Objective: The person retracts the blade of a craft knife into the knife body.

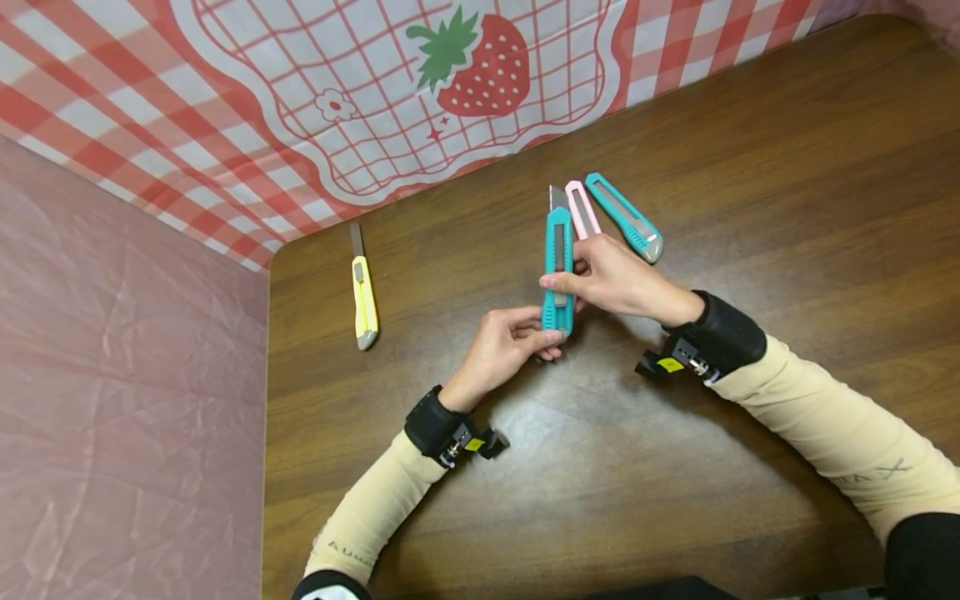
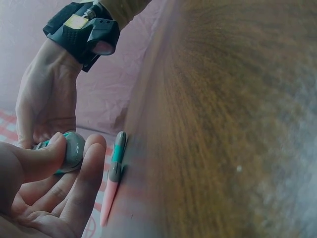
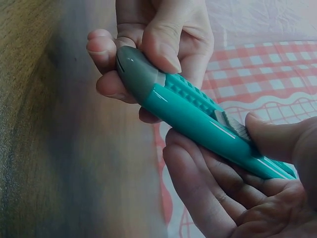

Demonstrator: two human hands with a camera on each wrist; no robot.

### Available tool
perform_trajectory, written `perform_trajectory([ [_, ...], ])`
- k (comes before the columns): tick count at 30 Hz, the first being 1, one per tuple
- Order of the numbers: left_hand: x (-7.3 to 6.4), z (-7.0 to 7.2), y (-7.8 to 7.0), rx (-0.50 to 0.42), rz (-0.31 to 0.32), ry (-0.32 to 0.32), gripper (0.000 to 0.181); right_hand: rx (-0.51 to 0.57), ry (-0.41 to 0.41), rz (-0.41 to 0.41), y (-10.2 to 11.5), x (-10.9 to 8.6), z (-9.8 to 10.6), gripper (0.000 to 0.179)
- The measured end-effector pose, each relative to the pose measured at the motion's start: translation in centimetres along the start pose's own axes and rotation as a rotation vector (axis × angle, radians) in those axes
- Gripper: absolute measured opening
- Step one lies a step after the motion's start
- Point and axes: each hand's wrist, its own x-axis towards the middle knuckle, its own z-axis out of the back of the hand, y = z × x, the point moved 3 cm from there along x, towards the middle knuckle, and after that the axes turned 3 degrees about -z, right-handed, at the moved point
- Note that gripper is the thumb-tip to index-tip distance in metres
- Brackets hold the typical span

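Note:
Both hands hold one teal utility knife (image 1: 558, 242) above the table, its blade (image 1: 558, 198) sticking out at the far end. My left hand (image 1: 504, 348) pinches the grey end cap (image 3: 141, 74) between thumb and fingers. My right hand (image 1: 626, 279) grips the knife's middle, the thumb at the grey slider (image 3: 232, 124) and the fingers beneath the body. Just beyond the right hand lie a pink utility knife (image 1: 581, 207), partly hidden by that hand, and a second teal utility knife (image 1: 622, 215).
A yellow utility knife (image 1: 364, 304) with its blade out lies at the table's left side. A checked cloth (image 1: 360, 108) with a strawberry print hangs along the far edge of the brown wooden table (image 1: 450, 508). Pink fabric (image 1: 135, 383) covers the left side.

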Motion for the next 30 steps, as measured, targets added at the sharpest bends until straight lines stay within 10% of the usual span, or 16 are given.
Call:
perform_trajectory([
  [30, 0.01, 0.17, 0.02, -0.011, 0.007, -0.031, 0.019, 0.047, 0.012, -0.033, 0.31, 0.04, -0.27, 0.022],
])
